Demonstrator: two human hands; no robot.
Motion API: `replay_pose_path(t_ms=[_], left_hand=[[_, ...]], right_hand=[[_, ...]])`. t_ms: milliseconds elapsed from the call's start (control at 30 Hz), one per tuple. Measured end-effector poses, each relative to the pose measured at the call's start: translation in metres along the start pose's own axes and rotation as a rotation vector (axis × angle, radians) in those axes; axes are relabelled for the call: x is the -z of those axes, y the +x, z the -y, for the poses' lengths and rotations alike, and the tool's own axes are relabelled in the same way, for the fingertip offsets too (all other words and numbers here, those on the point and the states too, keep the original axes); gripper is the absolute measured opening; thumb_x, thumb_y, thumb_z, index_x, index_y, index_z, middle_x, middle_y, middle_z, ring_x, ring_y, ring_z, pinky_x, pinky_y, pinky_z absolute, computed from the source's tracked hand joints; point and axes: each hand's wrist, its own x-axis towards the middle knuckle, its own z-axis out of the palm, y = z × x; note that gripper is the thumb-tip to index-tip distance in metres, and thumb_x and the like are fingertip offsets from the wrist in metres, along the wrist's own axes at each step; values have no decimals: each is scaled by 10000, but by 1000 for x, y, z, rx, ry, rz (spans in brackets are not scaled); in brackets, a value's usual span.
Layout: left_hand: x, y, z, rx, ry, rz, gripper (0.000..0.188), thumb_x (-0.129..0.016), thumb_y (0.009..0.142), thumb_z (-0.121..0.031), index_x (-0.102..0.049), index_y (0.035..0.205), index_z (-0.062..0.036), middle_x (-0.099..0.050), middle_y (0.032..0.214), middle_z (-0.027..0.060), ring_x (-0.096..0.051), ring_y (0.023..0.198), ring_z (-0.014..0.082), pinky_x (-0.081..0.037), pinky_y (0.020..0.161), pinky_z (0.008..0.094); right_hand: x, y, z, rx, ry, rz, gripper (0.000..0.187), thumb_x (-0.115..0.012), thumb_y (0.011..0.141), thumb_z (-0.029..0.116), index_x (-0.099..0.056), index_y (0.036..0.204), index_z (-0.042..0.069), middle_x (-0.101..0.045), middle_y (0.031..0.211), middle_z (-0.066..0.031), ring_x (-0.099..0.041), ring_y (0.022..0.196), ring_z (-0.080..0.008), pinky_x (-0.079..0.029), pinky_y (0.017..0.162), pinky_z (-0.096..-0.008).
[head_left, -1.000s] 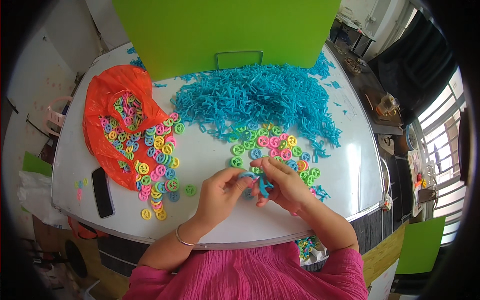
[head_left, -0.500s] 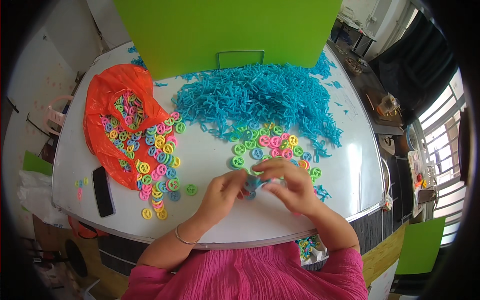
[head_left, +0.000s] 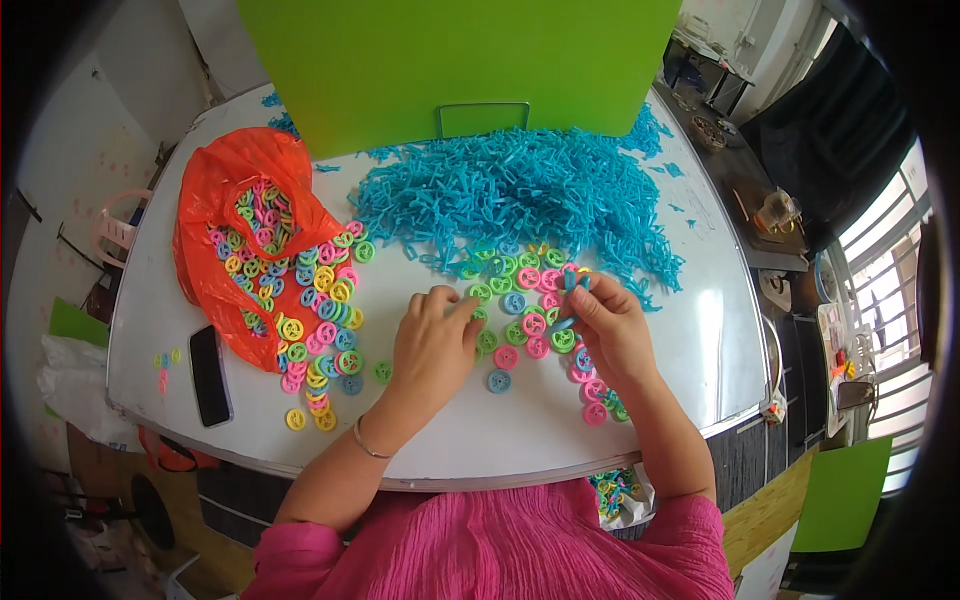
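Observation:
My right hand (head_left: 617, 328) is raised over the right side of the wheels, its thumb and fingers pinching a small blue plastic piece (head_left: 571, 282). Another blue bit (head_left: 563, 324) shows below, by its curled fingers. To the left, my left hand (head_left: 432, 343) has bent fingers slightly apart and nothing visible between them. Its fingertips are beside a green wheel (head_left: 480, 292) at the left edge of the loose group; whether they touch one I cannot tell. Small pink, green, blue and yellow spoked wheels lie there, with a blue wheel (head_left: 499, 381) nearest me.
A big heap of blue plastic pieces (head_left: 510, 190) covers the far middle, before a green board (head_left: 450, 60) with a metal handle. At left, an orange bag (head_left: 205, 180) spills coloured wheels onto the white table (head_left: 460, 450). A black phone (head_left: 208, 378) lies beside it.
My hands were together over the near wheels, handling a blue piece. Now they are apart: the left has moved left and away from me, the right to the right and farther up with blue pieces.

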Motion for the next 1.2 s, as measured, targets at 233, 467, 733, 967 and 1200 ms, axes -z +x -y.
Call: replay_pose_path(t_ms=[233,467,733,967,1200], left_hand=[[-1,-8,12,127,-110,137,340,-757,760,-126,-659,1077,-52,-590,1019,100,-582,988,286,-478,858,387],[-6,-2,13,357,-408,193,362,-736,767,-38,-648,1118,-46,-640,866,101,-659,755,213,-530,651,303],[7,1,5,393,-1001,65,269,-675,863,-22,-635,1127,1,-697,900,81,-666,765,123,-525,645,240],[14,-9,-11,515,-1221,156,200,-612,927,-40,-614,1112,36,-683,986,89,-677,878,156,-561,796,269],[17,-15,-19,453,-1182,193,170,-582,959,-82,-626,1058,49,-690,958,96,-681,857,154,-572,758,273]], right_hand=[[0,4,0,-41,-6,-28,108,-608,957,165,-635,976,63,-624,870,1,-585,784,-101,-497,726,-276],[-6,2,-8,-26,-151,20,163,-619,949,143,-644,1064,29,-648,912,-9,-605,832,-90,-499,730,-249],[-19,-9,-26,-58,-420,88,285,-630,950,162,-619,1176,-11,-667,937,-22,-612,861,-77,-483,755,-222],[-27,-16,-31,-12,-321,105,283,-607,958,131,-604,1198,-19,-673,990,-46,-636,874,-97,-517,785,-252],[-29,-22,-28,33,-266,126,258,-608,950,80,-604,1189,-15,-670,1017,-48,-634,902,-109,-516,794,-255]])
